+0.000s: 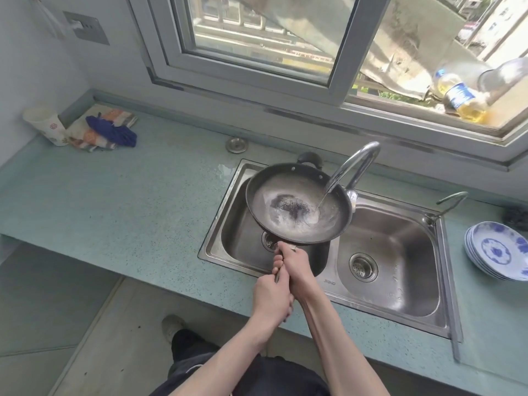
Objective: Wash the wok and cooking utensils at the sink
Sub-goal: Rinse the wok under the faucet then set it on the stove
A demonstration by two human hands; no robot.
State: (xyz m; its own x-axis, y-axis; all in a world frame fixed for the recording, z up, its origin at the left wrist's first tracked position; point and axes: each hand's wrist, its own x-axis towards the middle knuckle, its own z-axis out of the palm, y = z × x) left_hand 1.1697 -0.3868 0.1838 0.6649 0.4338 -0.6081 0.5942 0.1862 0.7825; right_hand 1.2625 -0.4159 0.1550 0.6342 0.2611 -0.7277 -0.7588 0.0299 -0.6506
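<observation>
A dark round wok hangs over the left basin of the steel double sink, with a burnt dark patch in its middle and water pooled inside. Both hands grip its long handle: my right hand nearer the pan, my left hand just behind it. The curved faucet runs a thin stream of water into the wok's right side. The handle is mostly hidden by my fingers.
A stack of blue-and-white plates sits on the counter right of the sink. A paper cup and folded cloths lie at the far left. A sink strainer rests behind the basin. An oil bottle lies on the window sill.
</observation>
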